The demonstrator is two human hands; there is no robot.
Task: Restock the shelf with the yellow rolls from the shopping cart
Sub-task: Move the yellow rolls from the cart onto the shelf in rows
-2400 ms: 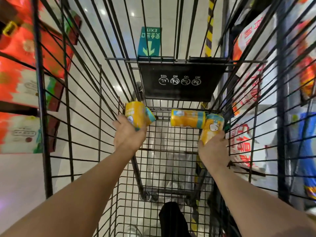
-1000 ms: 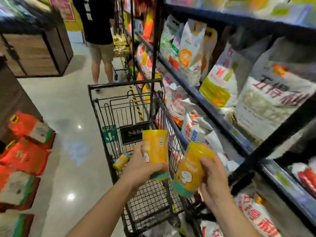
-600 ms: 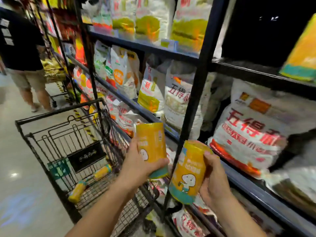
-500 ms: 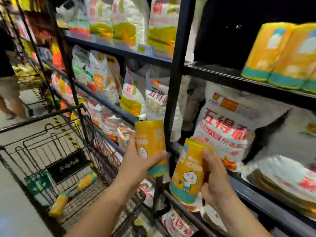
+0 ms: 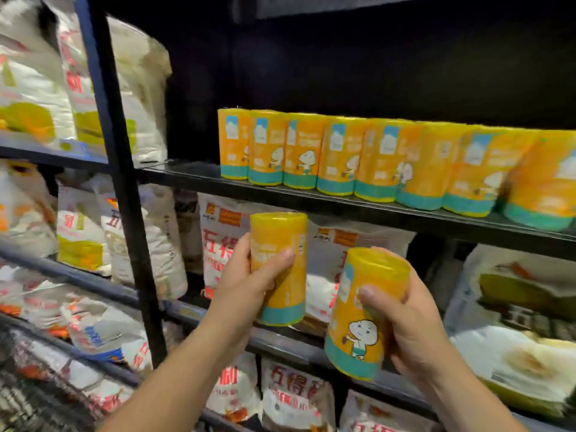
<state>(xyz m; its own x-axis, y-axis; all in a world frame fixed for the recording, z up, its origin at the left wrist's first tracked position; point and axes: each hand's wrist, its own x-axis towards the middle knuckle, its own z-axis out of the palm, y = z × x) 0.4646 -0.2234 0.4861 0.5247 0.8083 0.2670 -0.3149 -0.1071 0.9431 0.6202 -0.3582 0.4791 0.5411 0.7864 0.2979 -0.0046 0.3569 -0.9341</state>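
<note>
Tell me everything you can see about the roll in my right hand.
The roll is a yellow cylinder in what looks like glossy plastic wrap, with a teal band at the bottom and a cartoon child printed low on its front. It leans, top tipped rightward. The right hand grips it from the right, thumb across the front. It is below the shelf with the matching rolls, in front of rice bags, apart from the left hand's roll.

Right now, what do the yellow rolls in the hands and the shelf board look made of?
Yellow rolls, left hand's and right hand's: probably thin plastic film, glossy, translucent at the top rim, with printed paper-like labels. Dark shelf board: likely painted metal, thin edge with a dull sheen.
</note>
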